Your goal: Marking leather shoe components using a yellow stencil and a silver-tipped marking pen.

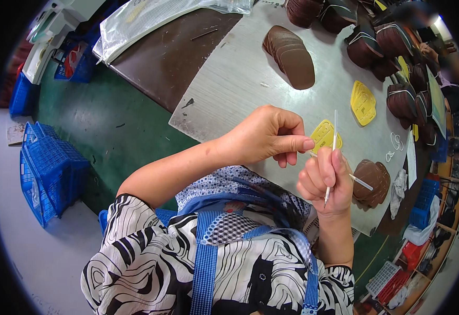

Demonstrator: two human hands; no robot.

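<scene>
Over the near edge of the grey work board, my right hand (324,181) is closed around a slim white pen refill (335,137), which stands nearly upright with its pointed tip below the fingers. A second thin refill (362,182) slants through the same hand, its clear end sticking out on the right. My left hand (274,135) meets its other end, thumb and forefinger pinched together there. Just behind the hands lies a yellow template (324,135) with slots. To the right of my right hand, brown cut pieces (371,181) with small light marks are fanned out.
Farther back on the board (229,89) lie a fanned stack of brown pieces (292,58) and more yellow templates (363,103). Banded brown bundles (365,44) crowd the far right. Rubber bands (394,144) and a white rag (399,193) lie at right. Blue crates (51,168) stand on the left.
</scene>
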